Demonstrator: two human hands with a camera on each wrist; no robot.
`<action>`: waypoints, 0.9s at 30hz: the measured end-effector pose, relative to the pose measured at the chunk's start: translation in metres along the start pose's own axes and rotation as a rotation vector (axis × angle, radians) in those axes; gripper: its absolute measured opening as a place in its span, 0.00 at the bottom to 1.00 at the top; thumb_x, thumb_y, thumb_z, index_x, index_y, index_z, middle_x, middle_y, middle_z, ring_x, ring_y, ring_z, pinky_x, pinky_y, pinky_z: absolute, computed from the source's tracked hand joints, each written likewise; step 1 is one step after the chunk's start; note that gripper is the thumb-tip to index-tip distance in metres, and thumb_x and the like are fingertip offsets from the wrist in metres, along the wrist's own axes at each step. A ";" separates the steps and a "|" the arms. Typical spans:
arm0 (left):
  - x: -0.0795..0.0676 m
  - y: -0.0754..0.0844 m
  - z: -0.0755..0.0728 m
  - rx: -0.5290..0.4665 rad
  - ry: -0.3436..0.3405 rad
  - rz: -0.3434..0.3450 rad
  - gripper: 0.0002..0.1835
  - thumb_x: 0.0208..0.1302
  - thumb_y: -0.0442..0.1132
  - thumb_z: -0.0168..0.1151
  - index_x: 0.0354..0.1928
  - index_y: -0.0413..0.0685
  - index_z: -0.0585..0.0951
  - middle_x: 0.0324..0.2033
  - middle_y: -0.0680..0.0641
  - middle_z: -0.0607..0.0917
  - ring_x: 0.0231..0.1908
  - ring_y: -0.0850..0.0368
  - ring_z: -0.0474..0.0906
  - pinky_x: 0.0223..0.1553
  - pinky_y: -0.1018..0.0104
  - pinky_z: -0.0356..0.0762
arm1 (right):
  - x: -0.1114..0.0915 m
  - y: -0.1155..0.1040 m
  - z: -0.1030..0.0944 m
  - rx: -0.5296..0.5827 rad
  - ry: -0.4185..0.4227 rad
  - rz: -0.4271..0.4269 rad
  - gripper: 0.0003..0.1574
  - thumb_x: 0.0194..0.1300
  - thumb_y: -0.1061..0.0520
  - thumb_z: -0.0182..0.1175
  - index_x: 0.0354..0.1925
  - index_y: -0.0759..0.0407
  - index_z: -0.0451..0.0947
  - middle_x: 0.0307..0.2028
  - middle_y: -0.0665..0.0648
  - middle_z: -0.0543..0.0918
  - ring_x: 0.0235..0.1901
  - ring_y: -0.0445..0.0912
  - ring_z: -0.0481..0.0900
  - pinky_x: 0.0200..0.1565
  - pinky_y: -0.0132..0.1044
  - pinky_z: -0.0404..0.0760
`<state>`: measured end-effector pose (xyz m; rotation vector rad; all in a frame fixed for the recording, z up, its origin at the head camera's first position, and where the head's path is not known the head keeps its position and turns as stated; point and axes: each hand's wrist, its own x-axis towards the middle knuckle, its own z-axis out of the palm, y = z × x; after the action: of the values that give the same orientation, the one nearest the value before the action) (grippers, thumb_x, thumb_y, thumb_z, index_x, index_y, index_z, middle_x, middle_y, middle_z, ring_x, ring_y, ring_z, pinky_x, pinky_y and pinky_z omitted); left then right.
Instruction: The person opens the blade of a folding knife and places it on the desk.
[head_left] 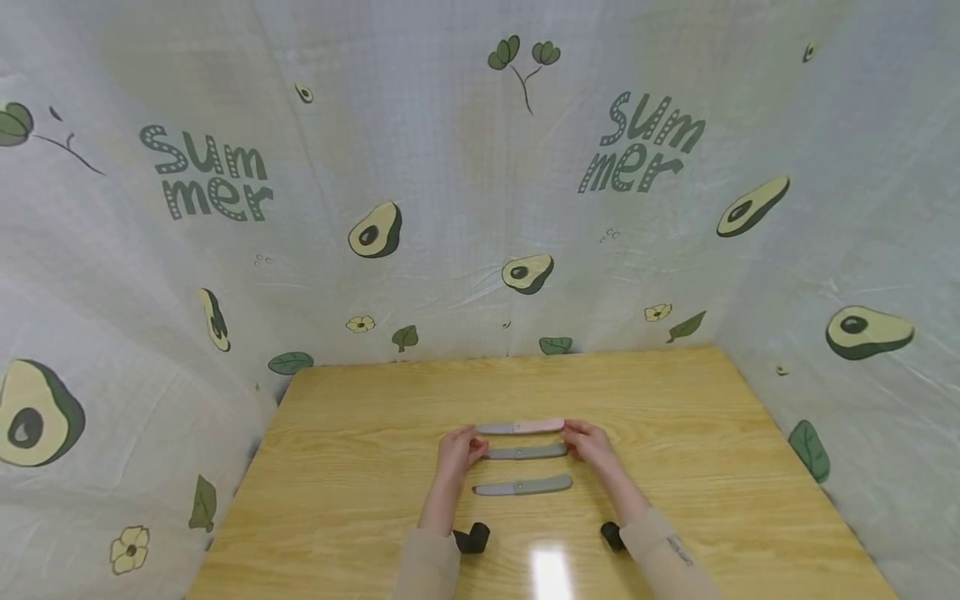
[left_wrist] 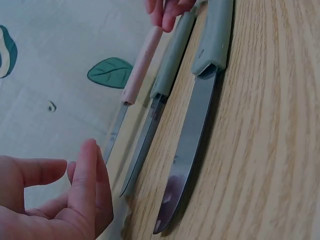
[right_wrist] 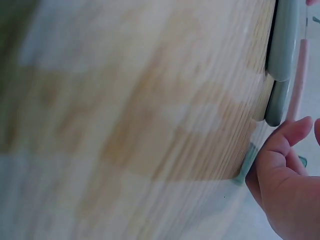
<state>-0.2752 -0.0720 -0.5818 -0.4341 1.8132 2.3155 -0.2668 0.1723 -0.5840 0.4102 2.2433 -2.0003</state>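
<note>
Three knives lie roughly parallel on the wooden table. Farthest is a knife with a pink handle [head_left: 540,426], its blade pointing left. Two knives with grey-green handles lie nearer: the middle knife [head_left: 542,452] and the near knife [head_left: 543,484]. My left hand [head_left: 456,452] is at the blade tips of the far and middle knives; thumb and forefinger stand apart in the left wrist view. Whether it touches the blades is unclear. My right hand [head_left: 591,443] has its fingertips at the end of the pink handle, seen also in the right wrist view [right_wrist: 282,172].
The light wooden table [head_left: 360,500] ends at a white cloth [head_left: 450,167] with avocado prints, hanging behind and at both sides. Black wrist straps [head_left: 472,539] show near both sleeves. A bright reflection lies on the table's near part.
</note>
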 end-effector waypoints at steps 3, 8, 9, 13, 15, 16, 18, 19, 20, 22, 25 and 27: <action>0.002 -0.003 -0.005 0.014 -0.024 0.034 0.23 0.68 0.32 0.52 0.60 0.19 0.69 0.26 0.44 0.75 0.27 0.58 0.80 0.36 0.70 0.85 | 0.001 0.001 0.000 -0.007 -0.023 0.014 0.29 0.65 0.66 0.57 0.61 0.81 0.67 0.34 0.58 0.83 0.27 0.41 0.75 0.28 0.30 0.75; 0.009 -0.004 -0.008 0.042 -0.026 -0.014 0.24 0.68 0.30 0.50 0.62 0.20 0.67 0.25 0.47 0.72 0.25 0.60 0.79 0.34 0.72 0.84 | 0.003 0.002 0.001 -0.028 -0.034 0.025 0.28 0.66 0.64 0.57 0.61 0.80 0.68 0.39 0.60 0.83 0.29 0.42 0.75 0.28 0.29 0.74; 0.009 -0.003 -0.009 0.038 -0.031 -0.030 0.24 0.68 0.30 0.49 0.62 0.20 0.67 0.25 0.47 0.72 0.24 0.60 0.79 0.34 0.72 0.85 | 0.003 0.002 0.001 -0.033 -0.035 0.027 0.28 0.66 0.64 0.57 0.61 0.79 0.68 0.40 0.61 0.83 0.29 0.43 0.75 0.28 0.29 0.74; 0.005 0.004 -0.009 0.028 -0.069 -0.054 0.25 0.68 0.27 0.45 0.64 0.17 0.61 0.26 0.46 0.71 0.24 0.60 0.78 0.35 0.71 0.85 | 0.004 0.002 0.001 -0.046 -0.046 0.030 0.28 0.66 0.64 0.56 0.61 0.79 0.68 0.41 0.62 0.83 0.29 0.43 0.74 0.27 0.29 0.73; 0.000 0.009 -0.009 0.042 -0.082 -0.044 0.25 0.68 0.27 0.45 0.64 0.16 0.61 0.26 0.46 0.71 0.24 0.60 0.77 0.34 0.71 0.84 | 0.004 0.002 0.001 -0.040 -0.044 0.028 0.28 0.66 0.65 0.56 0.61 0.80 0.68 0.40 0.62 0.83 0.28 0.42 0.74 0.27 0.28 0.73; -0.001 0.010 -0.009 0.053 -0.085 -0.041 0.25 0.68 0.27 0.45 0.64 0.17 0.61 0.25 0.46 0.72 0.23 0.60 0.77 0.33 0.71 0.83 | 0.004 0.001 0.001 -0.035 -0.044 0.027 0.28 0.66 0.65 0.56 0.61 0.80 0.67 0.40 0.61 0.82 0.28 0.42 0.74 0.27 0.28 0.73; -0.003 0.012 -0.010 0.076 -0.081 -0.043 0.25 0.70 0.28 0.46 0.65 0.19 0.62 0.25 0.47 0.72 0.22 0.62 0.75 0.30 0.73 0.81 | 0.002 0.000 0.000 -0.028 -0.041 0.019 0.29 0.66 0.65 0.55 0.61 0.80 0.66 0.38 0.62 0.82 0.27 0.42 0.73 0.27 0.28 0.73; -0.003 0.012 -0.010 0.087 -0.075 -0.044 0.25 0.70 0.30 0.46 0.65 0.20 0.63 0.25 0.48 0.72 0.22 0.62 0.74 0.28 0.75 0.79 | 0.001 0.000 0.000 -0.030 -0.040 0.009 0.29 0.67 0.65 0.55 0.61 0.80 0.66 0.38 0.63 0.82 0.27 0.42 0.74 0.27 0.29 0.73; -0.002 0.010 -0.010 0.100 -0.070 -0.042 0.25 0.71 0.31 0.47 0.65 0.21 0.63 0.25 0.49 0.72 0.21 0.63 0.74 0.26 0.76 0.77 | 0.000 -0.001 -0.001 -0.030 -0.038 0.002 0.29 0.67 0.65 0.55 0.62 0.80 0.65 0.39 0.64 0.81 0.27 0.42 0.74 0.27 0.29 0.74; 0.000 0.007 -0.012 0.119 -0.057 -0.041 0.25 0.73 0.33 0.48 0.66 0.24 0.64 0.26 0.49 0.72 0.22 0.63 0.73 0.25 0.76 0.76 | -0.003 -0.003 -0.002 -0.032 -0.037 -0.019 0.29 0.67 0.66 0.55 0.62 0.80 0.64 0.41 0.68 0.80 0.28 0.43 0.75 0.28 0.31 0.75; 0.000 0.006 -0.012 0.165 -0.040 0.000 0.25 0.73 0.36 0.50 0.66 0.27 0.65 0.27 0.49 0.73 0.23 0.62 0.74 0.26 0.75 0.77 | -0.009 -0.007 -0.004 -0.047 -0.031 -0.052 0.29 0.68 0.66 0.55 0.63 0.79 0.63 0.48 0.72 0.77 0.34 0.47 0.79 0.33 0.34 0.80; -0.002 0.007 -0.012 0.210 -0.029 0.050 0.25 0.72 0.36 0.51 0.65 0.27 0.67 0.27 0.48 0.75 0.24 0.61 0.75 0.27 0.72 0.79 | -0.013 -0.009 -0.005 -0.083 -0.019 -0.078 0.29 0.68 0.66 0.55 0.64 0.77 0.64 0.51 0.73 0.75 0.38 0.50 0.79 0.36 0.36 0.82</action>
<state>-0.2741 -0.0849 -0.5770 -0.3253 2.0475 2.1194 -0.2565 0.1749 -0.5712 0.2992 2.3552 -1.9298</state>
